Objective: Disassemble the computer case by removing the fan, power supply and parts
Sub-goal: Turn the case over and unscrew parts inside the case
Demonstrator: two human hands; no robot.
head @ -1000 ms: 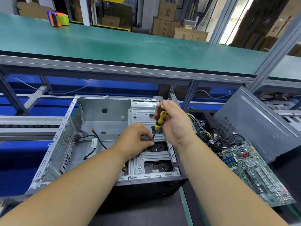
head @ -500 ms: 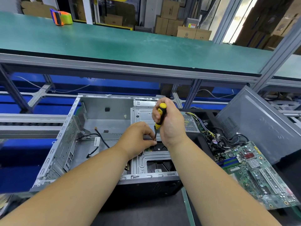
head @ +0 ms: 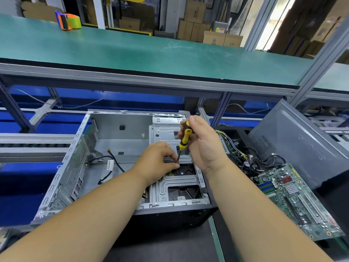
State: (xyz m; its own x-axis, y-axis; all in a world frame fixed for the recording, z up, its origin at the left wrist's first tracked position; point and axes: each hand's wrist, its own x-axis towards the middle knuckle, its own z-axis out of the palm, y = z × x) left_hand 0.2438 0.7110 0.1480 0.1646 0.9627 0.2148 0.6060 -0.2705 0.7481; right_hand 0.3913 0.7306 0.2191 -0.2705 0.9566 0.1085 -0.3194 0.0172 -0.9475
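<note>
I am looking down at a dark work surface (head: 162, 248) under a long green shelf (head: 151, 52), with cardboard boxes (head: 196, 25) stacked behind it at the top of the frame and a tape dispenser (head: 68, 20) on the shelf at upper left.

At the centre, my right hand (head: 204, 144) is wrapped around the yellow-and-black handle of a screwdriver (head: 184, 140), which stands nearly upright with its tip down at the edge of the drive cage (head: 175, 186). My left hand (head: 160, 163) has its fingers curled in at the tip; they seem to pinch the shaft or a screw, but the fingers hide which, so I cannot tell.

Around the hands lies the computer case (head: 79, 167) on its side, open toward me. Its main bay in the left half of the frame is mostly bare metal, with only a few loose black cables (head: 113, 163) left. A dark drive appears to sit inside the cage.

At the right, the motherboard (head: 294, 195) lies outside the case, a tangle of wires (head: 243, 156) just above it, and the grey side panel (head: 302, 142) leans at the right edge.

I judge the job well advanced: board and panel are out, the cage and what it holds remain. I cannot pick out the fan.
</note>
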